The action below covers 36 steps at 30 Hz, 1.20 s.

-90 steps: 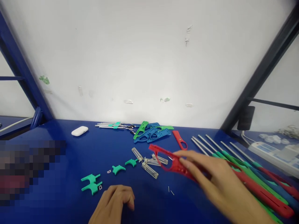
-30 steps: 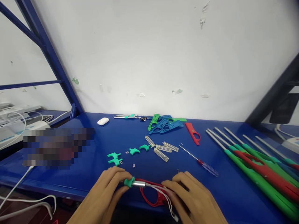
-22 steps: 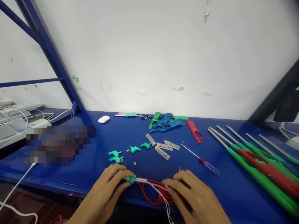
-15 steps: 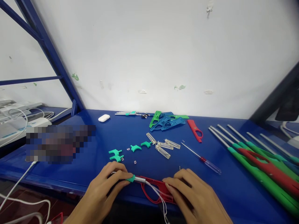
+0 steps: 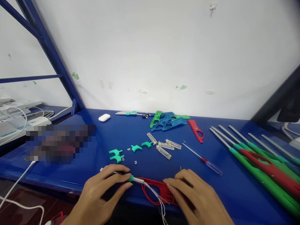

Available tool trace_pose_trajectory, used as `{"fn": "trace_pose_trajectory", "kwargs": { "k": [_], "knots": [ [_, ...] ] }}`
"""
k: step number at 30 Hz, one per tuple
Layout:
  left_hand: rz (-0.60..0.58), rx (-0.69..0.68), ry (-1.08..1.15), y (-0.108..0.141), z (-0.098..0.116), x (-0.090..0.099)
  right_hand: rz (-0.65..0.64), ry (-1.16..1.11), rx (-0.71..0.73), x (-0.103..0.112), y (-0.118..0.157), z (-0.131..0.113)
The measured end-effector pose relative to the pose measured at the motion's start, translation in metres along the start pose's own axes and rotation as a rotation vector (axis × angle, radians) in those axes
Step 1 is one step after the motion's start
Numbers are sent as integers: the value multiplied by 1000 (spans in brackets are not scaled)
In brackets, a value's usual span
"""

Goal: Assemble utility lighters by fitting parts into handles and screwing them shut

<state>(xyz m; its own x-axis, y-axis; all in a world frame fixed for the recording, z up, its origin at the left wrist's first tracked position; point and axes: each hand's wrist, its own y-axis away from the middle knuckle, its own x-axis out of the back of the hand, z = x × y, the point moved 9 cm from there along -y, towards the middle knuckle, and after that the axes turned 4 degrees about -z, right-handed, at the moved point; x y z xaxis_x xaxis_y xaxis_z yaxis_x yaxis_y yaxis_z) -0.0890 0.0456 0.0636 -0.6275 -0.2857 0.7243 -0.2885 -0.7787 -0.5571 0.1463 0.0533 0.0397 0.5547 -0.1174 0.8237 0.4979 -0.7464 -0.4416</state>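
My left hand (image 5: 106, 190) holds a metal lighter tube (image 5: 138, 180) at its teal collar (image 5: 131, 178), fingers on top and the thumb below. Thin white wires (image 5: 159, 200) trail from the tube's right end, down across the red part. My right hand (image 5: 192, 190) is closed on the right end of a red lighter half-shell (image 5: 160, 187), which lies at the table's front edge with its hollow side up. The tube's end overlaps the shell's left end; whether it is seated there I cannot tell.
Teal triggers (image 5: 116, 152), clear fuel tanks (image 5: 163, 152) and a screwdriver (image 5: 212, 166) lie ahead. Behind are blue half-shells (image 5: 167, 123), a red half-shell (image 5: 195, 129) and spare tubes (image 5: 127, 113). Long assembled lighters (image 5: 255, 175) cover the right side. A white earphone case (image 5: 104, 117) sits back left.
My left hand has shifted slightly left and down with the tube, and the thumb has dropped a little. My right hand and the red half-shell stay nearly still.
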Motion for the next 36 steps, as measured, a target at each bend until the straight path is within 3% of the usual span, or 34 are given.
{"fn": "trace_pose_trajectory", "kwargs": {
  "k": [5,13,27,36],
  "knots": [
    [17,9,44,-11,4,-3,-28,-25,-17,-2,1,2],
    [-141,-85,59,-14,11,-14,-22,-15,-15,-1,-1,1],
    [-96,-285,-188,-8,28,-10,39,-48,-33,6,-6,-1],
    [-157,-316,-245,0,25,-20,57,-84,-36,10,-6,-1]
  ]
}}
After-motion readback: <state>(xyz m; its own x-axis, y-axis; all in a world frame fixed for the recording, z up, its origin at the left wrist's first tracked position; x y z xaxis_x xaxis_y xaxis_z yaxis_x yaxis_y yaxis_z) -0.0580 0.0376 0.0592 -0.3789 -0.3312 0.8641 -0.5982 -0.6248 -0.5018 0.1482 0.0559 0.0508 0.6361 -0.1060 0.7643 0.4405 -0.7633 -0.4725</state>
